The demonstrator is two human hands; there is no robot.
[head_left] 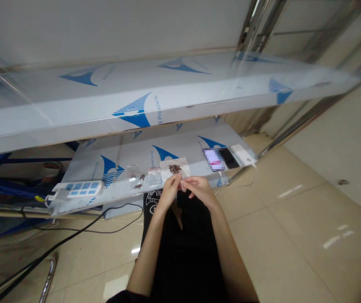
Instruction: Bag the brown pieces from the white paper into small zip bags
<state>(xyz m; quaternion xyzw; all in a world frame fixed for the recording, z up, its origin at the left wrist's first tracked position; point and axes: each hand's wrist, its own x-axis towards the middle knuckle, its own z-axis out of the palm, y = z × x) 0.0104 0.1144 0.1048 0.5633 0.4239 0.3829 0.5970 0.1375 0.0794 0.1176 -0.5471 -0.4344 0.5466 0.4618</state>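
Observation:
My left hand (171,188) and my right hand (197,187) meet over the front edge of the lower shelf (130,147), fingertips pinched close together. What they hold between them is too small and hidden to make out. Just beyond my fingers, a pile of small brown pieces (175,169) lies on a white sheet (185,164). Left of that sheet are a clear plastic bag (153,176) and another clear bag (133,171), with a few dark brown pieces (139,185) by it.
A white power strip (84,188) sits at the shelf's left end. To the right lie a lit phone (213,160), a black phone (228,158) and a white box-like device (241,154) with a cable. An upper shelf (98,101) overhangs behind. Black cables (73,230) hang at left.

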